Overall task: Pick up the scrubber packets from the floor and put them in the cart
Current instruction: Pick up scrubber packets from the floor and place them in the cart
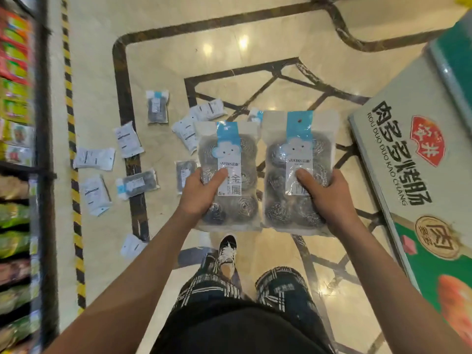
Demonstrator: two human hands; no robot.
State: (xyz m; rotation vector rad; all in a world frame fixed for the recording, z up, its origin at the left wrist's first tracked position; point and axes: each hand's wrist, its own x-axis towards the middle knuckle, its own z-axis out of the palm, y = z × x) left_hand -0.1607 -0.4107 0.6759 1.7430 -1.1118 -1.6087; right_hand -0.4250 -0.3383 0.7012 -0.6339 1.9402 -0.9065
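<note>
My left hand [201,194] grips a clear scrubber packet [229,159] with a blue header and steel wool balls inside. My right hand [324,194] grips a second, matching scrubber packet [298,149]. Both packets are held upright side by side, above the floor, with my thumbs on their labels. Several more scrubber packets lie scattered on the marble floor to the left and behind, such as one [157,106] face up and one [94,158] face down. No cart is in view.
A store shelf [43,149] with colourful goods runs along the left, edged by yellow-black floor tape [72,154]. A large display case with Chinese lettering [408,154] stands at the right. My legs and a shoe [227,249] are below the packets.
</note>
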